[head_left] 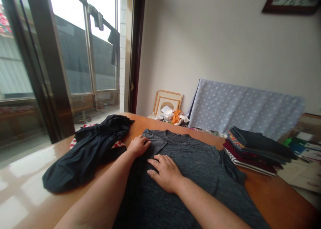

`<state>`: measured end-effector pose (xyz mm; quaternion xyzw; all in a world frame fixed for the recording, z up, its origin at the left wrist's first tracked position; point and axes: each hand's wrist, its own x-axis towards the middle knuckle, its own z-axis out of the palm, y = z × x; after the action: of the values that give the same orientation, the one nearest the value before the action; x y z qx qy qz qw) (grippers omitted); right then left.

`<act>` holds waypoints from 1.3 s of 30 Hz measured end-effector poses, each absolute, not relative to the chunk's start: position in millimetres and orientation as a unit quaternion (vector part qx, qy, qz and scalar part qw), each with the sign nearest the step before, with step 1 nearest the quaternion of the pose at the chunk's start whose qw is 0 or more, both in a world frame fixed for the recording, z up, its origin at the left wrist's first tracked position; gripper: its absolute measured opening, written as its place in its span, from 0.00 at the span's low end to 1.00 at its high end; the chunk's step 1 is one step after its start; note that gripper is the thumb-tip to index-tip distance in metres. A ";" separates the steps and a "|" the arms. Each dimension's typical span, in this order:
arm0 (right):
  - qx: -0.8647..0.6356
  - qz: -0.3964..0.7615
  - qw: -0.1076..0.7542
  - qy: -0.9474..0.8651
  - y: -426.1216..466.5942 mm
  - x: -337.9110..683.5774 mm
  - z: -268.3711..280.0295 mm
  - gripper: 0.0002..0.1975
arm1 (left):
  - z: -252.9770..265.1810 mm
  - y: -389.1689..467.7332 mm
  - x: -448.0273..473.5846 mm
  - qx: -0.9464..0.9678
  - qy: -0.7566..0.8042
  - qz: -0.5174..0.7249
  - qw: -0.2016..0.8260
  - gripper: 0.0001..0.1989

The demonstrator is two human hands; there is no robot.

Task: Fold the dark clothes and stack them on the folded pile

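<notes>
A dark grey heathered T-shirt point(200, 168) lies spread over the wooden table, its neckline toward the far side. Its left sleeve point(155, 142) is turned inward over the body of the shirt. My left hand point(138, 146) rests on the shirt's left edge beside that sleeve, fingers stretched out over the fabric. Lower and to the right, my right hand point(166, 172) lies flat on the shirt's chest, palm down, with the thumb spread from the fingers. Neither hand visibly grips the cloth. The lower part of the shirt runs out of view.
A crumpled black garment point(87, 152), with red-and-white cloth beneath, lies left on the table point(271, 202). Folded clothes point(255, 150) are stacked at the right. Behind stand a draped polka-dot cloth point(240, 105) and picture frames point(168, 101). Glass doors point(72, 55) are at the left.
</notes>
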<state>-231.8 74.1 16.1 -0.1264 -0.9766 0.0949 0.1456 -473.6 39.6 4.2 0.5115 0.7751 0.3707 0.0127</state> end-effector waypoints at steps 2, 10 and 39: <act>-0.128 0.096 0.149 -0.976 73.6 -231.2 14.8 0.26 | 6.4 40.6 -478.9 0.486 0.768 0.413 0.052 0.22; -0.128 0.090 0.162 -0.974 71.0 -232.7 16.1 0.25 | 15.0 36.4 -488.8 0.398 0.731 0.532 0.153 0.39; -0.138 0.064 0.104 -0.983 64.0 -232.8 20.0 0.29 | 40.4 -94.1 -466.0 0.364 0.683 0.616 0.149 0.32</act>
<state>-232.8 64.0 20.0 -0.1377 -0.9830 0.0641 0.1036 -466.0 -94.1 40.4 0.3638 0.6830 0.6156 0.1491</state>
